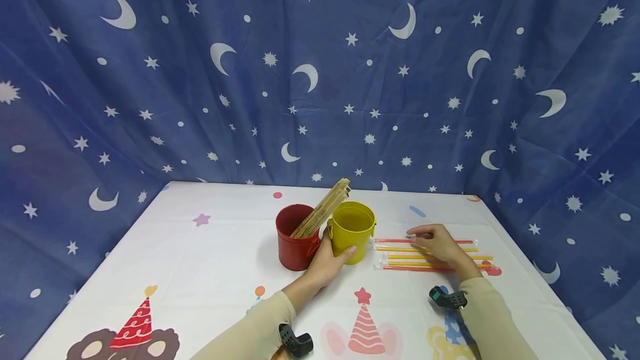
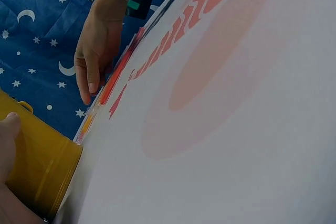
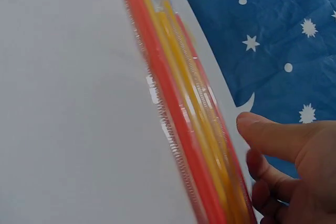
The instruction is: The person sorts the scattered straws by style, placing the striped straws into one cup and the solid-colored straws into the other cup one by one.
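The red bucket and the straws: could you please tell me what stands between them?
The yellow bucket, gripped by the left hand, stands between the red bucket and straws; head view.

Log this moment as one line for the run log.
left hand grips yellow bucket | right hand rests on wrapped straws | red bucket holds wooden sticks, beside yellow one

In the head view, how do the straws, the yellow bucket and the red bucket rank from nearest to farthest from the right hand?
Measured from the right hand:
1. Straws, directly under it, touching.
2. Yellow bucket, to its left, gripped by the left hand.
3. Red bucket, farther left, holding wooden sticks.
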Demonstrator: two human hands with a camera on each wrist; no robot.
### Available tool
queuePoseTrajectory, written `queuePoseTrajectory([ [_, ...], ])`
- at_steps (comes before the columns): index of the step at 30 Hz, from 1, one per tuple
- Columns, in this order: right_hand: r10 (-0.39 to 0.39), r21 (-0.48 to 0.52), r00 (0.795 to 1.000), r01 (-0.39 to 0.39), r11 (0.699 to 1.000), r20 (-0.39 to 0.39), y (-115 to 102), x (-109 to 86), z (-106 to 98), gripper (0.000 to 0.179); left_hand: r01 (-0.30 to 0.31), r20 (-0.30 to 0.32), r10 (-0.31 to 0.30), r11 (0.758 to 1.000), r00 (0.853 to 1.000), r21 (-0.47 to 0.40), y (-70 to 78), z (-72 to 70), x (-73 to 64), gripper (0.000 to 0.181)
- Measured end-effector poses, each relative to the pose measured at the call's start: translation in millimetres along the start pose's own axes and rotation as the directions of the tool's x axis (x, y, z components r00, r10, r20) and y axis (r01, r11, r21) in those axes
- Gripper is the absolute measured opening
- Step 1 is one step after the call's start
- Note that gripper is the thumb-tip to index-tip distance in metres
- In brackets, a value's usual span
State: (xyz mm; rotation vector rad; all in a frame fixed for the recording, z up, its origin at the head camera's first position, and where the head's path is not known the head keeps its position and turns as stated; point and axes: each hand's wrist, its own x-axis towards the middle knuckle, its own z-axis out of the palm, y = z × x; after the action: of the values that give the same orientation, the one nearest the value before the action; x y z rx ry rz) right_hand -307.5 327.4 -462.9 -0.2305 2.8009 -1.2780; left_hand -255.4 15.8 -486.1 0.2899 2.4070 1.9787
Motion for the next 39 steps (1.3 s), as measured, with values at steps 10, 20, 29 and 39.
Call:
queuePoseTrajectory([
  [10,0.035,-0.054,0.999,-0.037,0.998,-0.024,0.7,2.2,7.2,0.022,-0.019,0.004,0.019,1.0,1.0,-0.005,0.3,-0.7,-0.5,0.085],
  [20,0.037,-0.061,0.999,-0.039,0.997,-0.033,0.4,0.4,6.5,0.017,-0.005,0.006,0.005,1.0,1.0,-0.011,1.5,0.5,0.4,0.087],
  [29,0.005,-0.052,1.0,-0.007,0.999,-0.029,1.1,2.2,8.5,0.015,-0.005,0.001,0.005,1.0,1.0,0.0,1.9,-0.6,-0.9,0.087],
  [39,-0.133,-0.11,0.964,0.11,0.988,-0.231,-8.9,0.8,1.3,0.013,-0.007,0.002,0.007,1.0,1.0,-0.012,0.9,-0.7,1.0,0.087],
])
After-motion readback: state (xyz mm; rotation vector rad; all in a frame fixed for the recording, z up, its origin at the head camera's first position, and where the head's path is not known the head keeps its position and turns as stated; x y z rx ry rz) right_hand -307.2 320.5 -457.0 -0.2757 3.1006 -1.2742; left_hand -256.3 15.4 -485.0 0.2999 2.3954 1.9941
